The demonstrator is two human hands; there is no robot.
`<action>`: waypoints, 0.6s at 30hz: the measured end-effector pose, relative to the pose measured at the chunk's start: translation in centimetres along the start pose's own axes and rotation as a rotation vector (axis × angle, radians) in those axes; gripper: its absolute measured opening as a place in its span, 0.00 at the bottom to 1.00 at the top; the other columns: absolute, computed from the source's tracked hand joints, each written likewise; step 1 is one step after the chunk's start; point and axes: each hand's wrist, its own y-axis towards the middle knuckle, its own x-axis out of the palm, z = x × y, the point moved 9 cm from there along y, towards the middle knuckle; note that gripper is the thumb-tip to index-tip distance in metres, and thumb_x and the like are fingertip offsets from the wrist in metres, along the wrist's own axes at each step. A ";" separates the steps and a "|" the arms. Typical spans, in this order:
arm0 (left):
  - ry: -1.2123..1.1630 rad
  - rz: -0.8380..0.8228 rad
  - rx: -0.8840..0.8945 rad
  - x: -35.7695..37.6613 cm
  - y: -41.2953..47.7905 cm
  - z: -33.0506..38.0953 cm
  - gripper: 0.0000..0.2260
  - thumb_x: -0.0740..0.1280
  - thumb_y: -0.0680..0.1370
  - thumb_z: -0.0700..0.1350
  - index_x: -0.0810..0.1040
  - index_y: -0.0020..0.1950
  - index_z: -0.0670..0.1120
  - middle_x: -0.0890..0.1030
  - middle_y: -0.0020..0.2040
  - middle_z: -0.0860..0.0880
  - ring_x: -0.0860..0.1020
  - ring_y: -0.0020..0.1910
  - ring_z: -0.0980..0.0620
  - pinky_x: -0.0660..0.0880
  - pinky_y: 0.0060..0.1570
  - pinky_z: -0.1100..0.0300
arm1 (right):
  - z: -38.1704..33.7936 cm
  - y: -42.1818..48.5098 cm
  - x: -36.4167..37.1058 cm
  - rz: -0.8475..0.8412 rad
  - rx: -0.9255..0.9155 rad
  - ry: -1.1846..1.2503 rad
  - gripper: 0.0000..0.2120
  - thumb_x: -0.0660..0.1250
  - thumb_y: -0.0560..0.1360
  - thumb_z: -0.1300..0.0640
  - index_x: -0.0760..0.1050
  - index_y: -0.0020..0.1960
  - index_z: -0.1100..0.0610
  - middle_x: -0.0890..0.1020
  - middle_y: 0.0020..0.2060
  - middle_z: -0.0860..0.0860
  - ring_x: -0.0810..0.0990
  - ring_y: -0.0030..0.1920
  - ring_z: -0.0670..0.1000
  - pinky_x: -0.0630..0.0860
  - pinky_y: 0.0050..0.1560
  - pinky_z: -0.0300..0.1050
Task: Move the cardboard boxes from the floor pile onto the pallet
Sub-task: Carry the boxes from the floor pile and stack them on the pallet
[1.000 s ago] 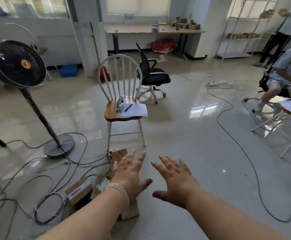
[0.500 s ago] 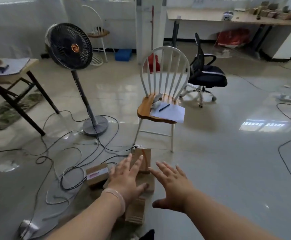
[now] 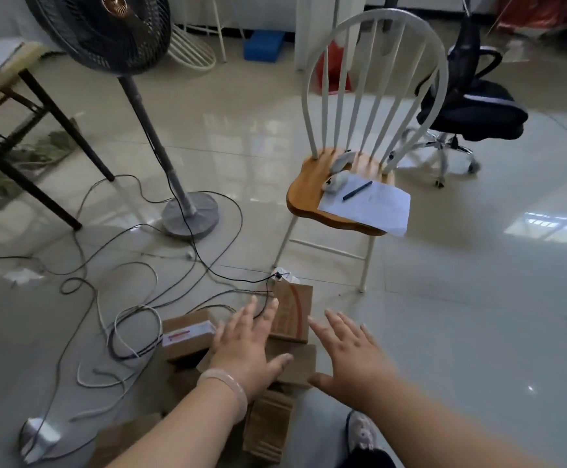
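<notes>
Lower now: left hand [image 3: 245,352], right hand [image 3: 349,363], near five cardboard boxes [image 3: 187,336].

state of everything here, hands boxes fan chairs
left hand, open, fingers spread, holding nothing
right hand, open, spread, holding nothing
labelled box, closed, on the floor
printed box, closed, in the pile
fan, upright; spinning or not, cannot tell
wooden chair, upright, paper and pen on seat
office chair, upright, unoccupied
cables, loose on floor
</notes>
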 end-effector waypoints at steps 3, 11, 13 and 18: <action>0.017 -0.039 -0.040 5.0 6.2 -1.8 0.41 0.58 0.76 0.68 0.29 0.74 0.65 0.32 0.78 0.53 0.38 0.78 0.48 0.38 0.74 0.45 | 2.9 7.4 4.1 -0.036 0.000 -0.035 0.45 0.62 0.74 0.33 0.34 0.78 0.38 0.37 0.80 0.47 0.35 0.79 0.50 0.36 0.77 0.56; 0.022 -0.084 -0.096 24.0 23.5 -7.4 0.40 0.57 0.76 0.69 0.28 0.73 0.66 0.30 0.77 0.53 0.36 0.78 0.48 0.37 0.73 0.47 | 12.1 28.2 20.3 -0.169 0.103 0.016 0.49 0.63 0.72 0.30 0.32 0.78 0.38 0.33 0.78 0.50 0.35 0.79 0.54 0.40 0.77 0.57; -0.010 -0.079 -0.134 28.2 27.6 -8.8 0.41 0.58 0.76 0.69 0.27 0.71 0.68 0.31 0.77 0.53 0.37 0.78 0.46 0.39 0.74 0.46 | 14.2 32.5 24.2 -0.170 0.134 0.078 0.50 0.63 0.70 0.29 0.32 0.78 0.38 0.33 0.79 0.50 0.36 0.79 0.54 0.42 0.77 0.57; -0.123 -0.100 -0.140 38.1 35.7 -11.1 0.42 0.61 0.76 0.67 0.22 0.61 0.76 0.30 0.76 0.57 0.39 0.78 0.45 0.47 0.75 0.45 | 17.8 41.0 33.2 -0.115 0.205 0.329 0.53 0.69 0.69 0.31 0.32 0.76 0.35 0.31 0.78 0.50 0.44 0.79 0.58 0.53 0.76 0.57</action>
